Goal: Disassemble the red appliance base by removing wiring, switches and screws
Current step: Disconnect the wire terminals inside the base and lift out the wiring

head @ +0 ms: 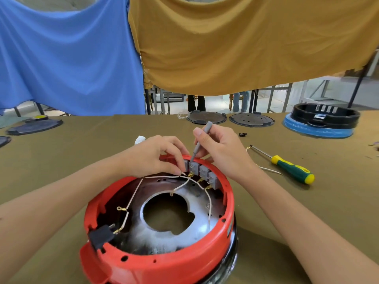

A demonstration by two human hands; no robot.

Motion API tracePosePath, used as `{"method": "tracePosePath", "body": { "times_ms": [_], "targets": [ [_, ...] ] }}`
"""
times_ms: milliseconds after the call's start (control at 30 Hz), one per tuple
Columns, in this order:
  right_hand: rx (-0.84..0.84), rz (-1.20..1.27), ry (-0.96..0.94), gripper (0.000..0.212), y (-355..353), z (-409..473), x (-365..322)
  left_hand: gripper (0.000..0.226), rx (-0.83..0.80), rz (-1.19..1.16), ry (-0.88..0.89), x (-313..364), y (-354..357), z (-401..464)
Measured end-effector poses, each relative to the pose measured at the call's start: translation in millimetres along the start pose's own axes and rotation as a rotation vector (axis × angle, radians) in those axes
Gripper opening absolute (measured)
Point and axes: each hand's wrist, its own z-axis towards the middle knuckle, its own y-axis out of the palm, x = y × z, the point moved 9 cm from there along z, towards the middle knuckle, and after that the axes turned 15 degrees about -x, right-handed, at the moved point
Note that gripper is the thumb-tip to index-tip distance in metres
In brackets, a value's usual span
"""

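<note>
The red appliance base (176, 261) lies upside down on the table in front of me, its inside exposed. A row of grey switches (205, 173) sits at its far rim, with white wires (133, 193) running from brass terminals across the inside to a black plug block (101, 236). My right hand (221, 148) grips a thin grey screwdriver (200, 143), tip down on the second switch from the left. My left hand (155, 154) pinches the leftmost switch and its wire terminal at the rim.
A green and yellow screwdriver (291, 169) and a thin metal pick (270, 170) lie to the right. Dark round lids (206, 117) and a black base on a blue ring (322, 119) stand along the far edge. A white scrap (140, 139) lies behind my left hand.
</note>
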Motion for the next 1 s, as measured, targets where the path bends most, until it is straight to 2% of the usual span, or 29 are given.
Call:
{"method": "tracePosePath", "body": {
  "times_ms": [133, 267, 567, 1000],
  "targets": [
    [0.033, -0.048, -0.013, 0.033, 2, -3, -3, 0.025, 0.053, -0.052, -0.012, 0, -3, -1],
    [0.039, -0.063, -0.010, 0.033, 4, -5, -3, 0.035, 0.142, 0.052, -0.078, -3, -8, -6],
    [0.048, -0.045, -0.015, 0.032, 8, -8, -5, 0.035, 0.174, 0.158, -0.118, -6, -9, -14],
    [-0.070, -0.315, -0.092, 0.022, 15, -8, -24, 0.033, 0.193, 0.107, -0.092, -7, -9, -16]
  ]
}}
